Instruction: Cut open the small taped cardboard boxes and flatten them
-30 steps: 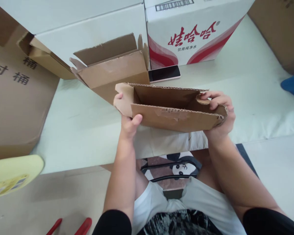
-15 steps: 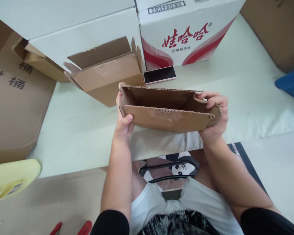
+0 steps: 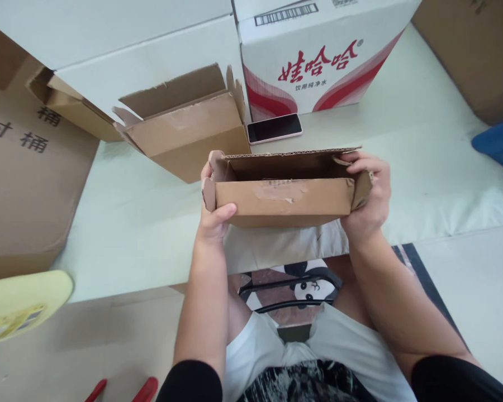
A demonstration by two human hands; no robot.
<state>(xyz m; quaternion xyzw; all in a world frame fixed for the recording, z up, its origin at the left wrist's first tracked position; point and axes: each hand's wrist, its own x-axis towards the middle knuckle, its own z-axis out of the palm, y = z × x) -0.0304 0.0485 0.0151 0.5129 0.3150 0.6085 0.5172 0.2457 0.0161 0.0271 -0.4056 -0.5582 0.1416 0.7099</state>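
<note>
A small brown cardboard box [image 3: 287, 200], its top opened out, is held between my two hands over the front edge of the pale cloth surface. My left hand [image 3: 216, 219] grips its left end, thumb on the front wall and fingers behind the side flap. At the right end my right hand [image 3: 369, 195] is closed round the side, with fingertips by the inner flap. The box's inside is dark, and its bottom is hidden. Behind it stands a second open cardboard box [image 3: 193, 131], flaps raised.
A phone [image 3: 274, 129] lies behind the held box, against a white carton [image 3: 314, 72] with red lettering. Larger brown cartons [image 3: 33, 190] stand at the left. A yellow container [image 3: 25, 307] is at the lower left, and a blue object [image 3: 498, 145] sits at the right edge.
The held box has tipped so that more of its front face shows, and its left flap has swung outward. My left thumb has shifted slightly right along the front wall.
</note>
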